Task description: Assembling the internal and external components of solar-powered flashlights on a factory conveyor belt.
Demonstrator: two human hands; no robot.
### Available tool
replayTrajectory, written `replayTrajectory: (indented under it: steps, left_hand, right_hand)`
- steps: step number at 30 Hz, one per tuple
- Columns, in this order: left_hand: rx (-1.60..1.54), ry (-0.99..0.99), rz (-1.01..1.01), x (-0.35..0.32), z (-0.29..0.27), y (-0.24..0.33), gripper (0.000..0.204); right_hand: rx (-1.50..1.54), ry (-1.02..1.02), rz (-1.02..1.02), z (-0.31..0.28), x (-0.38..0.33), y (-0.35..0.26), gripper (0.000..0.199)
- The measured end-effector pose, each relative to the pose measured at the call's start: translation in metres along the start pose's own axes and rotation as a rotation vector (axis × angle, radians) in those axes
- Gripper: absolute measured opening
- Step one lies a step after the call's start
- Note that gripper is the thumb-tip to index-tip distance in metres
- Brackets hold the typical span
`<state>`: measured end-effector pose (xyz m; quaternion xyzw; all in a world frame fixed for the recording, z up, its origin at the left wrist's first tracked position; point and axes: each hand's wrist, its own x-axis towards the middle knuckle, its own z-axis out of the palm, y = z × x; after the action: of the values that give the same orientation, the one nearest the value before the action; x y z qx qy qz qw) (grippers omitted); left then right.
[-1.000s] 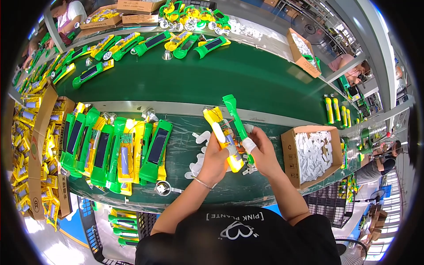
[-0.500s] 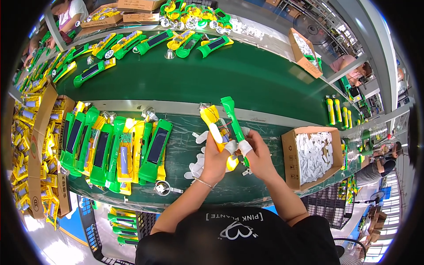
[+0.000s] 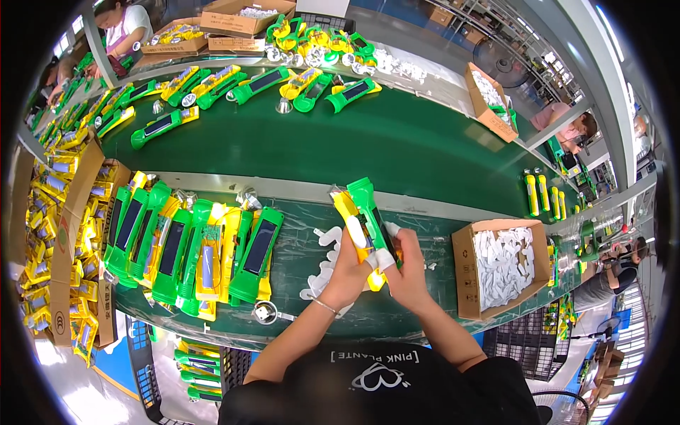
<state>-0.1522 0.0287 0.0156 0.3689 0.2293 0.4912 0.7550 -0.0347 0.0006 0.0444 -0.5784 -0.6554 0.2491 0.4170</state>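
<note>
My left hand is closed around a yellow flashlight housing half, with a white plastic strip along its side. In my right hand is a green flashlight housing half with a dark panel. The two halves are close together and slightly tilted, their upper ends a little apart. White fingertip covers show on both hands. Loose white plastic pieces lie on the bench beside my left hand. My palms hide the lower ends of the halves.
Green and yellow flashlight halves stand in a row at the left. Beyond them is a carton of yellow parts. At right stands a carton of white pieces. A silver reflector lies near the front edge. Behind runs a green conveyor.
The green half has come in against the yellow half, turning its panel into view. Both hands have drawn closer together. The whole view has shifted slightly.
</note>
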Motion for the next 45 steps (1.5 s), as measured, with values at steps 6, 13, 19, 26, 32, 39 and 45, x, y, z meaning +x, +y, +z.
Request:
replayTrajectory:
  steps: [6, 13, 19, 26, 32, 39, 45]
  left_hand:
    - [-0.243, -0.133, -0.043, -0.004, -0.005, 0.009, 0.066]
    - [-0.451, 0.054, -0.107, -0.005, 0.002, 0.003, 0.043]
    - [-0.365, 0.085, -0.038, -0.002, -0.002, -0.001, 0.042]
    - [-0.272, 0.090, -0.036, -0.010, 0.000, 0.004, 0.040]
    - [-0.249, 0.132, -0.021, -0.015, -0.002, -0.007, 0.042]
    - [-0.213, 0.085, -0.039, -0.011, -0.007, -0.004, 0.044]
    - [-0.087, 0.147, 0.053, -0.018, -0.004, -0.014, 0.055]
  right_hand:
    - [-0.019, 0.026, -0.048, 0.002, -0.002, -0.003, 0.037]
    - [-0.163, 0.055, -0.093, 0.011, -0.006, -0.010, 0.043]
    - [-0.101, 0.135, -0.148, 0.017, -0.010, -0.008, 0.044]
    - [-0.021, 0.130, -0.146, 0.018, -0.019, -0.005, 0.044]
    - [-0.038, 0.181, -0.165, 0.019, -0.018, -0.002, 0.046]
    - [-0.044, 0.119, -0.102, 0.015, -0.020, -0.013, 0.044]
    - [-0.121, 0.209, -0.202, 0.015, -0.024, -0.014, 0.044]
